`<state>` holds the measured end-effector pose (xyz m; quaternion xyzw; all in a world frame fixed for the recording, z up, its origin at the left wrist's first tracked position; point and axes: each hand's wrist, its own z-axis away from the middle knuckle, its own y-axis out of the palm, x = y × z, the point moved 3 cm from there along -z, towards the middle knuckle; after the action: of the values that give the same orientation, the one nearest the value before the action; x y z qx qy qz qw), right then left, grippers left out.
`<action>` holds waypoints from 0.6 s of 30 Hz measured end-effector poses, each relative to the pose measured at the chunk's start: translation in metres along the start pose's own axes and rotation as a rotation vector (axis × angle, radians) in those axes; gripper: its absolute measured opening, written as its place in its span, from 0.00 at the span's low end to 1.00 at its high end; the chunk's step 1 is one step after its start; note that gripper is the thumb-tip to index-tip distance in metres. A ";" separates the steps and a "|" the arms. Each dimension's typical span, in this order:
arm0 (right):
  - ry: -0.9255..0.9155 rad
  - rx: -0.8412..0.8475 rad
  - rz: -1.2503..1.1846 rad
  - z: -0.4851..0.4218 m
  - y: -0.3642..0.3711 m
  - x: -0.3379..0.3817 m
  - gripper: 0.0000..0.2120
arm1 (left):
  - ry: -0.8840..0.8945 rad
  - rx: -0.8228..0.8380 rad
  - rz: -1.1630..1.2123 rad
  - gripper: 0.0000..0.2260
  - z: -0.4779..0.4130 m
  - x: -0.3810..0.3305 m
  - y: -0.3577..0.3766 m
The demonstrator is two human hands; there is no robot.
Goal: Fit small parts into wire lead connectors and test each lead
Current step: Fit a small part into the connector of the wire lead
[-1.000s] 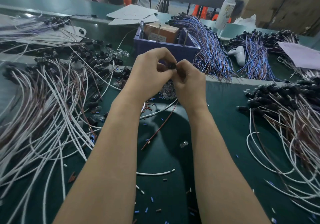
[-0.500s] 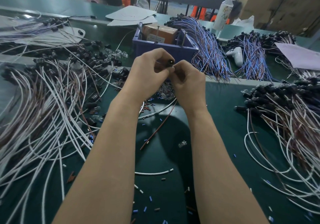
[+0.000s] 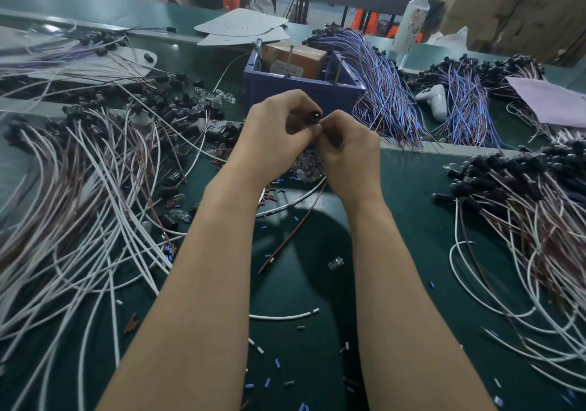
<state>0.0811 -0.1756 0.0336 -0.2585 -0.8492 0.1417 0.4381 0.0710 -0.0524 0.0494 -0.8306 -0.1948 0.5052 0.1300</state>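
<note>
With your left hand (image 3: pixel 272 137) curled round the small black round connector (image 3: pixel 315 115), held above the green bench mat (image 3: pixel 412 207), and your right hand (image 3: pixel 348 153) pinching a small part hidden at its mouth, align squarely, then press gently.

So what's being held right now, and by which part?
The left hand pinches a black connector by its body. The right hand pinches at its open end; any small part there is hidden.
</note>
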 end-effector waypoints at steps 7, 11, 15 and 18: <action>0.001 0.041 -0.005 -0.002 0.002 0.002 0.03 | -0.030 -0.037 0.008 0.06 -0.001 0.007 -0.003; 0.064 0.099 -0.083 -0.002 0.007 0.000 0.03 | -0.044 -0.049 0.068 0.06 -0.001 0.009 -0.004; 0.077 0.104 -0.096 0.000 0.010 -0.003 0.02 | -0.029 -0.030 0.113 0.05 -0.001 0.007 -0.003; 0.073 0.069 -0.099 0.000 0.009 -0.004 0.03 | -0.022 -0.006 0.128 0.06 -0.001 0.006 -0.003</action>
<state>0.0862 -0.1699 0.0269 -0.2058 -0.8390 0.1397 0.4840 0.0738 -0.0472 0.0461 -0.8362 -0.1441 0.5210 0.0927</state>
